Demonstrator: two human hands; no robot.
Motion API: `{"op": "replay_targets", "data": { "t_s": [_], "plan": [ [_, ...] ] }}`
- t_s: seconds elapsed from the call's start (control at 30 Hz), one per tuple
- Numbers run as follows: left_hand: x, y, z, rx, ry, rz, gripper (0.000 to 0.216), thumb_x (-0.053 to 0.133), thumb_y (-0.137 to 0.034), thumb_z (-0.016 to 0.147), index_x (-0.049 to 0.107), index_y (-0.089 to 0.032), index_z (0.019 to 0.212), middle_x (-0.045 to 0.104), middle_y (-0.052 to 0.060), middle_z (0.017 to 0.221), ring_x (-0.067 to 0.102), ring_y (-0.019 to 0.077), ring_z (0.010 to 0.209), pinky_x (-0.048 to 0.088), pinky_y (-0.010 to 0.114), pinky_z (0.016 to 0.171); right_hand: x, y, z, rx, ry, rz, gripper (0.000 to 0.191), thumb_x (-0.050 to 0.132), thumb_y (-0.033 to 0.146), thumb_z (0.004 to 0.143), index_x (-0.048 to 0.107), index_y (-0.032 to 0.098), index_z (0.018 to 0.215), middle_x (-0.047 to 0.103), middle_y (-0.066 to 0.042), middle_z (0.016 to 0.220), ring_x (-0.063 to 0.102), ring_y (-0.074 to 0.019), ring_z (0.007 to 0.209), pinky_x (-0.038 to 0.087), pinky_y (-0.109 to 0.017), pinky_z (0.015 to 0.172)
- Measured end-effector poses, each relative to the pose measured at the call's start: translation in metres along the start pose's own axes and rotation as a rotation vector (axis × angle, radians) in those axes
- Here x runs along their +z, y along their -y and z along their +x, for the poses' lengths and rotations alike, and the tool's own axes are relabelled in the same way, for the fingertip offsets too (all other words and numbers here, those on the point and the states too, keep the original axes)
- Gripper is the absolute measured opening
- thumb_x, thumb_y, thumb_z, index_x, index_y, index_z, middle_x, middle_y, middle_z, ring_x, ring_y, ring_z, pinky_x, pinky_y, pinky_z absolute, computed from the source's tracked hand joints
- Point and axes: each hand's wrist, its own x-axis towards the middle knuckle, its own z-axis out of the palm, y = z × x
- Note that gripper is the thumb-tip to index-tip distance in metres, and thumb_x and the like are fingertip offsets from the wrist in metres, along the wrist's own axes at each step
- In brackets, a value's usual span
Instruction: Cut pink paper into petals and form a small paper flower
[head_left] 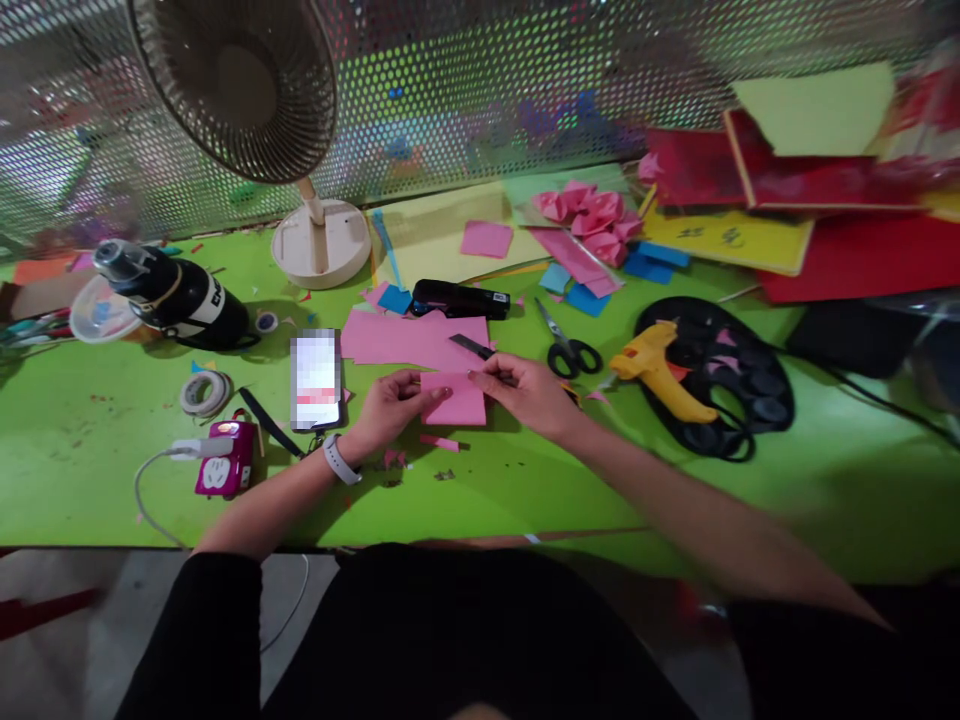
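L hand point(394, 405) pinches the L edge of a small pink paper square point(454, 405), thumb on top, fingers tucked behind. R hand point(529, 395) is closed round what looks like a craft knife point(471, 346), its thumb & fingertip also at the square's upper R corner. So the square sits btwn both hands, low over the bench point(390, 510), just in front of the pink sheets point(390, 340); prob. gripped at both sides to stay flat & square. Blade points up-L, away from the body and L fingers, prob. so R hand can steady paper w/o putting the knife down.

Stapler point(461, 299) lies just behind the sheets; scissors point(571, 352) open a bit, handles twd the person, prob. for a quick grab. Glue gun point(660, 375) rests partly on a black tray point(776, 390), nozzle twd the scissors, maybe to spare the bench from drips. Pink paper flowers point(592, 215) sit at the back, prob. out of the way. Phone point(316, 380) lies L of L hand, screen lit, prob. for easy viewing.
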Motion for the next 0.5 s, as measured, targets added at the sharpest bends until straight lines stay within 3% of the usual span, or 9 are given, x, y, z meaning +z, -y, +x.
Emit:
{"op": "replay_targets", "data": {
  "t_s": [0.2, 0.37, 0.5],
  "plan": [
    [0.0, 0.0001, -0.0007, 0.007, -0.005, -0.003, 0.037, 0.086, -0.042, 0.076, 0.066, -0.013, 0.088, 0.074, 0.005, 0.083, 0.066, 0.0099, 0.069, 0.053, 0.023, 0.062, 0.0009, -0.0006, -0.0019, -0.018, -0.021, -0.044, 0.051, 0.064, 0.072, 0.083, 0.062, 0.022, 0.078, 0.061, 0.0, 0.071, 0.053, -0.0164, 0.066, 0.043, -0.031, 0.064],
    [0.0, 0.0004, 0.0003, 0.038, -0.018, 0.03, 0.035, 0.086, -0.042, 0.076, 0.065, -0.015, 0.084, 0.07, 0.001, 0.073, 0.061, 0.0079, 0.062, 0.05, 0.021, 0.057, 0.0036, 0.0039, -0.0037, 0.018, 0.029, 0.039, 0.048, 0.073, 0.069, 0.076, 0.062, 0.022, 0.076, 0.063, -0.001, 0.073, 0.056, -0.017, 0.068, 0.046, -0.031, 0.064],
    [0.0017, -0.0021, -0.0009, 0.03, -0.013, 0.042, 0.036, 0.085, -0.044, 0.076, 0.064, -0.015, 0.083, 0.072, 0.003, 0.078, 0.064, 0.0098, 0.068, 0.052, 0.023, 0.062, 0.0056, 0.006, -0.0026, 0.014, 0.03, 0.027, 0.052, 0.068, 0.074, 0.076, 0.061, 0.023, 0.073, 0.061, -0.001, 0.071, 0.054, -0.0173, 0.067, 0.046, -0.032, 0.065]
  ]
}}
